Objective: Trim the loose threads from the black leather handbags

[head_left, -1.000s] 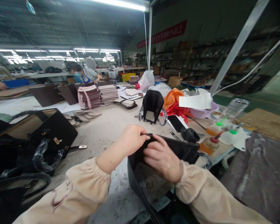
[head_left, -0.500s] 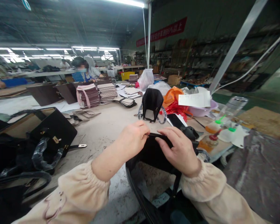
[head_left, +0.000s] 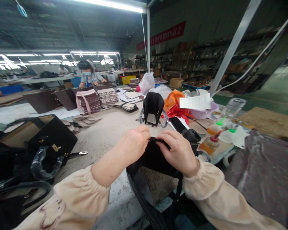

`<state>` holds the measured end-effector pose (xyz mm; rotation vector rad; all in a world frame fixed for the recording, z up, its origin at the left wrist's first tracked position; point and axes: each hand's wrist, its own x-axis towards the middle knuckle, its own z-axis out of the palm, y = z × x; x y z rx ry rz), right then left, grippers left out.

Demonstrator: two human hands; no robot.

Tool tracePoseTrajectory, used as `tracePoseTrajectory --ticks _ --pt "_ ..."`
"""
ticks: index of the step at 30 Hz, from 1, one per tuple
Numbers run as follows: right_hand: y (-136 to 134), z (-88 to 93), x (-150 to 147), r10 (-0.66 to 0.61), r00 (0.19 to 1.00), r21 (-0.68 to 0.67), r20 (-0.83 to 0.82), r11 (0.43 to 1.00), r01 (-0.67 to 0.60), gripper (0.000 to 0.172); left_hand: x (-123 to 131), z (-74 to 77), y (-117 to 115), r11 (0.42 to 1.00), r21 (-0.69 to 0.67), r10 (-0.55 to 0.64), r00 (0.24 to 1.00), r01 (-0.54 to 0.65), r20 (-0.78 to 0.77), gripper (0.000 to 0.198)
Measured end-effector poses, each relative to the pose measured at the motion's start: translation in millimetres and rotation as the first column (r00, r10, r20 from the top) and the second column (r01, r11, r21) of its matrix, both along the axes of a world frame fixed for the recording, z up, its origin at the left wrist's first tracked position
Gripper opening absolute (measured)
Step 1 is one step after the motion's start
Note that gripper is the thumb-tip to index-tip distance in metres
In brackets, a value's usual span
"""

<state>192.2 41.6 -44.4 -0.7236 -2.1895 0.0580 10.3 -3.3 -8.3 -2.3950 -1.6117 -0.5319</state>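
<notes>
A black handbag (head_left: pixel 156 159) stands open in front of me at the near edge of the worktable (head_left: pixel 105 131). My left hand (head_left: pixel 133 143) is closed, pinching the bag's top rim from the left. My right hand (head_left: pixel 180 151) grips the same rim from the right, fingers curled over the edge. The two hands nearly touch. Both arms wear cream sleeve covers. The bag's pale lining shows below my hands.
Finished black handbags (head_left: pixel 50 137) lie at the left. A small black bag (head_left: pixel 153 108), a phone (head_left: pixel 177 124), glue bottles (head_left: pixel 213 131), an orange plastic bag (head_left: pixel 174 99) and stacked brown pieces (head_left: pixel 87 100) sit further back. Another person (head_left: pixel 87 76) works at a far table.
My right hand rose from lying across the bag's opening to pinching its top rim beside my left hand. The view shifted slightly right.
</notes>
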Motion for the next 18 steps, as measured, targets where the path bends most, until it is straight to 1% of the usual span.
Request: tracePoseTrajectory --ticks 6,8,11,14,18 --pt "1.3 -1.7 -0.8 -0.018 1.000 0.006 0.008 1.000 0.018 0.010 3.7 2.9 1.3 1.000 -0.016 0.018 0.994 -0.020 -0.105 0.022" --pt "1.9 -1.9 -0.8 -0.021 1.000 0.008 0.012 1.000 0.021 0.010 4.9 3.7 1.8 0.999 -0.028 0.028 0.994 -0.031 -0.103 0.021" --pt "2.3 -2.4 -1.8 -0.015 1.000 0.001 0.010 1.000 0.015 0.012 4.7 3.5 3.1 0.998 -0.046 0.028 0.999 -0.030 -0.047 0.018" --pt "1.8 -4.1 -4.7 0.009 1.000 -0.003 -0.022 1.000 -0.009 0.013 3.1 2.3 5.3 0.998 -0.059 0.004 1.000 -0.003 0.011 0.015" --pt "2.3 -7.7 -10.2 0.033 0.998 0.049 -0.050 0.998 -0.031 0.012 1.3 0.4 8.5 0.995 -0.082 -0.040 0.993 0.049 0.109 0.013"
